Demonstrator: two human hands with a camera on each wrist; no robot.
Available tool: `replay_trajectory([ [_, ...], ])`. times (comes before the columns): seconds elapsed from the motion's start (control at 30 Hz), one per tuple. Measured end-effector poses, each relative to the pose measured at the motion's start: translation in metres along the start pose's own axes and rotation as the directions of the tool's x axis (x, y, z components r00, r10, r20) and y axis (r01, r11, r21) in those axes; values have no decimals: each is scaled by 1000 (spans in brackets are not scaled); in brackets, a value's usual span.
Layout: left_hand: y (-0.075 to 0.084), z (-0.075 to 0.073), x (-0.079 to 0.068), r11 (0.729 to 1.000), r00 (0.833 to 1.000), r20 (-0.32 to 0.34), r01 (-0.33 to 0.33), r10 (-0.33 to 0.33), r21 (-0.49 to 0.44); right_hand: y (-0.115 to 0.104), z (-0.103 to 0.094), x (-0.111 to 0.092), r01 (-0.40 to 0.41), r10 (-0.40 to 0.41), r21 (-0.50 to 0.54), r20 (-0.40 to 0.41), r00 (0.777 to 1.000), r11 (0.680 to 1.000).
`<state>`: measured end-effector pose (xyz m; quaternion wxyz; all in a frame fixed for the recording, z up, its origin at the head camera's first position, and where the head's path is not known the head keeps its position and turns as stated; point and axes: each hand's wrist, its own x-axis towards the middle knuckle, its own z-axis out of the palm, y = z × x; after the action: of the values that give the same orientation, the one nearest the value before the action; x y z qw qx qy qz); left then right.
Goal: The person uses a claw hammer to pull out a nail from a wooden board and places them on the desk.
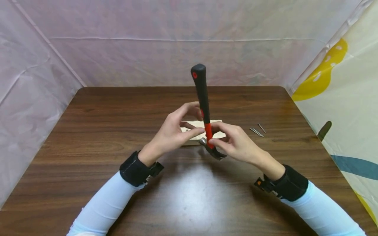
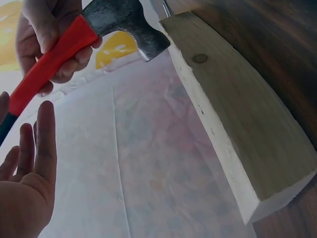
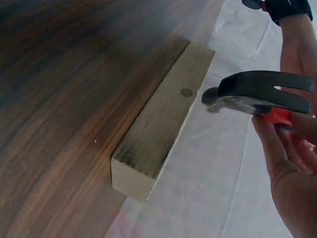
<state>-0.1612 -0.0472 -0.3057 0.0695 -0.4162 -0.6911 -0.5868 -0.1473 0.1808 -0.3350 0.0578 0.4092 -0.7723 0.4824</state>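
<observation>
A claw hammer (image 1: 202, 93) with a black and red handle stands nearly upright, head down, above the table. My right hand (image 1: 240, 144) pinches the red part of its handle just above the head, thumb in front. My left hand (image 1: 168, 131) is beside the handle with fingers spread; in the left wrist view its fingers (image 2: 45, 134) are extended, and whether its thumb touches the handle I cannot tell. Behind the hammer head lies a wooden block (image 2: 237, 94), partly hidden by the hands in the head view. The metal claw (image 3: 277, 89) shows in the right wrist view.
Several loose nails (image 1: 257, 131) lie on the brown wooden table (image 1: 88, 137), right of the block. Pale cloth sheeting (image 1: 177, 62) hangs behind the table's far edge, and a patterned sheet (image 1: 354, 124) hangs at the right.
</observation>
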Motion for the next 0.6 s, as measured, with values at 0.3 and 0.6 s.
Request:
replay_trajectory([
  [0.3, 4, -7, -4, 998, 999, -21, 42, -41, 55, -1, -12, -6, -82, 70, -150, -83, 994, 985],
  [0.6, -27, -20, -11, 992, 997, -57, 52, -46, 114, -1, -23, -13, -207, 136, -409, -196, 971, 889],
])
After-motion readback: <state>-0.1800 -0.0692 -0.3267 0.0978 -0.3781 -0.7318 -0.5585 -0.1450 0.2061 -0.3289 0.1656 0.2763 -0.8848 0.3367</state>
